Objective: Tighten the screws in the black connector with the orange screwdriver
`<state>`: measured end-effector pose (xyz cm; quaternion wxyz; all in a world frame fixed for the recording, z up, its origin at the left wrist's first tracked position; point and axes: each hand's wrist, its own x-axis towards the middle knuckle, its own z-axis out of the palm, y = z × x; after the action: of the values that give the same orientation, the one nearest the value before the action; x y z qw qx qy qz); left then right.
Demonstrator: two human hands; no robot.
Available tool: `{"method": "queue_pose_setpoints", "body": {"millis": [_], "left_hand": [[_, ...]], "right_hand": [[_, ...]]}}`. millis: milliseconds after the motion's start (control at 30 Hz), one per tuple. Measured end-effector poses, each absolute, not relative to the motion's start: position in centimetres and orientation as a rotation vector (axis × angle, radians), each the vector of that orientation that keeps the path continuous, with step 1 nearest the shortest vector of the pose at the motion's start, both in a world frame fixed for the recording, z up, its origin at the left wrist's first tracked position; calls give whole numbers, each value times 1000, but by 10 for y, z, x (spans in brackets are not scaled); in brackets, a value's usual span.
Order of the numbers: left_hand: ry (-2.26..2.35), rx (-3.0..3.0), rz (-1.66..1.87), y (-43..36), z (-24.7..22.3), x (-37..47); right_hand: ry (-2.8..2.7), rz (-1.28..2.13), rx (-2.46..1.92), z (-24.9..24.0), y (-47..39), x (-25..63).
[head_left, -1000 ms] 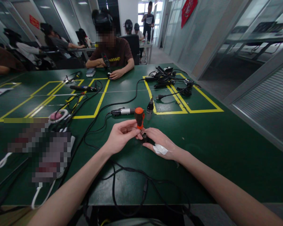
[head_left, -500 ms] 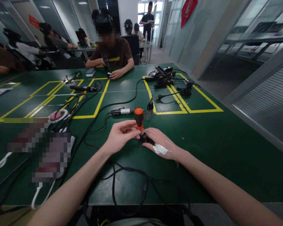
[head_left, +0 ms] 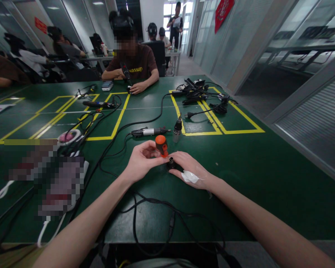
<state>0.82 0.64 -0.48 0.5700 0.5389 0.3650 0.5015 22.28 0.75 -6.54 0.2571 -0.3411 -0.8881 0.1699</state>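
Hands work close together above the near middle of the green table (head_left: 270, 175). Left hand (head_left: 141, 162) is closed on an orange-and-dark screwdriver (head_left: 161, 145), its handle raised, orange end uppermost and leaning slightly left; the blade is hidden. Right hand (head_left: 190, 167), bearing a white patch (head_left: 190, 176) near the base of the thumb, encloses a small black part with a metal collar (head_left: 171, 163) between thumb and fingers. The part sits just to the right of the left thumb; whether screwdriver and part touch cannot be told.

Just beyond the fingers, a black-and-clear pointed piece (head_left: 177, 128) stands upright. Beside it, to the left, a black-and-silver electric screwdriver (head_left: 149, 132) lies flat, bit toward the upright piece. Black cable (head_left: 156, 201) loops on the table nearer the wearer. To the left lie a white ring-shaped roll (head_left: 69, 137) and a pixelated device (head_left: 63, 186) with a white lead.

Farther off, yellow tape (head_left: 242, 131) outlines rectangles; a tangle of black cables (head_left: 194, 88) lies across those at right. Opposite, a co-worker (head_left: 141, 61) holds a dark power tool (head_left: 125, 70).
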Motion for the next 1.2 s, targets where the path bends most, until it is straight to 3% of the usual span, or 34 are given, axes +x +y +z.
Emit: {"method": "queue_pose_setpoints", "body": {"millis": [1200], "left_hand": [[838, 1384, 1096, 9, -5, 5]], "right_hand": [[-2422, 468, -935, -62, 7, 223]]}}
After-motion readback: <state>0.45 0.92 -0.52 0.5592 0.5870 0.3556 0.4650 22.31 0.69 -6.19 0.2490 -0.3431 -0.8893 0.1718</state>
